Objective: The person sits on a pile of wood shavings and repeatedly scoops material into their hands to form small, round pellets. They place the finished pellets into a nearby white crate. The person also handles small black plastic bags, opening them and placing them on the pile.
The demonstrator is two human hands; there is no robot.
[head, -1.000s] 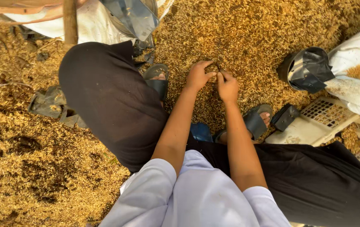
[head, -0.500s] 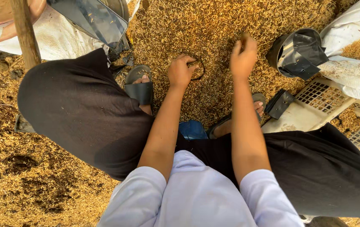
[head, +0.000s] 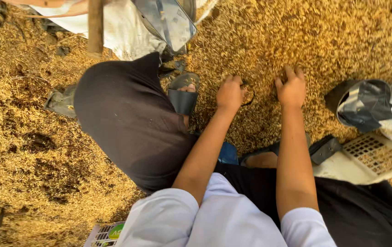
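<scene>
Husked grain covers the ground ahead of me, most of it unsorted. My left hand is curled, pinching a thin dark loop; my right hand presses spread fingers into the pile.

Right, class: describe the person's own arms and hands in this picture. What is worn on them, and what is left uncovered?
Both arms are bare from above the elbow down. Short pale lavender-white sleeves cover only the upper arms. The left hand and right hand wear no gloves. No watch, bracelet or ring shows on the wrists or fingers.
</scene>
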